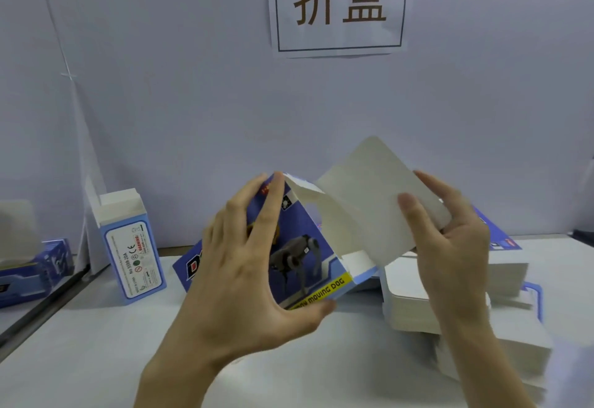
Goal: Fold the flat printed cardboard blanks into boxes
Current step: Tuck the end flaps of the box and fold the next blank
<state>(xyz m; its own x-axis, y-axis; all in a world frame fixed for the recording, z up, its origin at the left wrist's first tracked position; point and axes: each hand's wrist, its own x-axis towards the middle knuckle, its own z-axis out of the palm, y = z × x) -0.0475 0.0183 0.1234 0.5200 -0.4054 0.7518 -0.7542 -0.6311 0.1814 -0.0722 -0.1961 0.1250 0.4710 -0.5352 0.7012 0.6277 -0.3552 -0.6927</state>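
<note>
A blue printed cardboard blank (pixel 305 247) with a robot dog picture is held above the table, partly opened into a box shape. My left hand (pixel 244 266) grips its printed side, fingers on the top edge and thumb under the yellow strip. My right hand (pixel 450 237) pinches the large white inner flap (pixel 369 189), thumb on the flap's face and fingers behind it. A stack of flat blanks (pixel 414 308) lies white side up on the table at the right, under my right hand.
A folded box (pixel 128 247) with its top flap open stands upright at the left. Further left, more blue boxes (pixel 38 269) lie beyond a table edge. Another printed blank (pixel 189 266) lies behind my left hand. A white wall with a paper sign (pixel 340 6) backs the table.
</note>
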